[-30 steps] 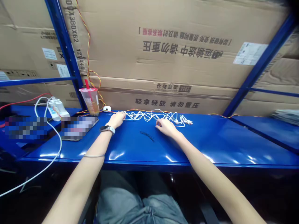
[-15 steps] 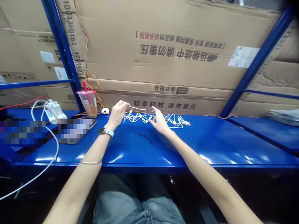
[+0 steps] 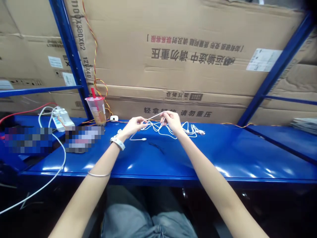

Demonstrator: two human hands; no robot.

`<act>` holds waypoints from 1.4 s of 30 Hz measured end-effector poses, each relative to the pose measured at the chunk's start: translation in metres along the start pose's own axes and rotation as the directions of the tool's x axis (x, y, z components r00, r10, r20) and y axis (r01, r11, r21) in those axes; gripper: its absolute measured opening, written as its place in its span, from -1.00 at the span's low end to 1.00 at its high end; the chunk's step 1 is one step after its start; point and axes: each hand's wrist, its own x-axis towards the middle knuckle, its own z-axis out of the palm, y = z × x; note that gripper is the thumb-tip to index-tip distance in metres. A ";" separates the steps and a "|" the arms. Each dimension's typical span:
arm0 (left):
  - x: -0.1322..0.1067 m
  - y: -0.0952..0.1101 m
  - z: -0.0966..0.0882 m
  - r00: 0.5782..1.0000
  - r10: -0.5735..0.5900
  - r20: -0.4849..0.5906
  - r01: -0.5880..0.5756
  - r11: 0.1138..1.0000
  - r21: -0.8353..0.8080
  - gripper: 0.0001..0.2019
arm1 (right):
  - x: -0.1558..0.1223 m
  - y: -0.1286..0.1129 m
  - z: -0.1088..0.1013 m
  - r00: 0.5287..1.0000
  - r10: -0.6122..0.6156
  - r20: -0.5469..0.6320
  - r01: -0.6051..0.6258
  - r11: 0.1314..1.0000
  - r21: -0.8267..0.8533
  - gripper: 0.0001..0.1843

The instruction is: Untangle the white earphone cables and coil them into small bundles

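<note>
A white charging cable (image 3: pixel 154 116) stretches between my two hands, just above the blue shelf (image 3: pixel 213 155). My left hand (image 3: pixel 135 127) pinches it near one side, and a loose length with a plug end (image 3: pixel 143 139) hangs from there onto the shelf. On the other side my right hand (image 3: pixel 172 121) is closed round the cable between thumb and fingers. Tangled white cables (image 3: pixel 168 133) lie beneath and behind both hands, their plugs (image 3: pixel 198 130) bunched to the right. Several thin black ties (image 3: pixel 156 146) rest on the shelf in front of the hands.
A drink cup (image 3: pixel 96 110) with a red straw stands at the back left, beside a small white object (image 3: pixel 114 118). Left of it are a blurred-out flat device (image 3: pixel 84 138) and a white power strip (image 3: pixel 61 119). Large cardboard boxes (image 3: pixel 188 76) wall off the back.
My right hand has gone from spread fingers to closed on the cable. My left hand has shifted slightly right and down, and the cable's plug end now lies on the shelf.
</note>
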 end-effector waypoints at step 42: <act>-0.002 0.029 0.025 0.978 -0.140 -0.154 -0.063 0.505 -0.861 -0.74 | -0.025 -0.011 0.013 0.724 0.242 0.646 0.226 0.801 -0.554 -0.79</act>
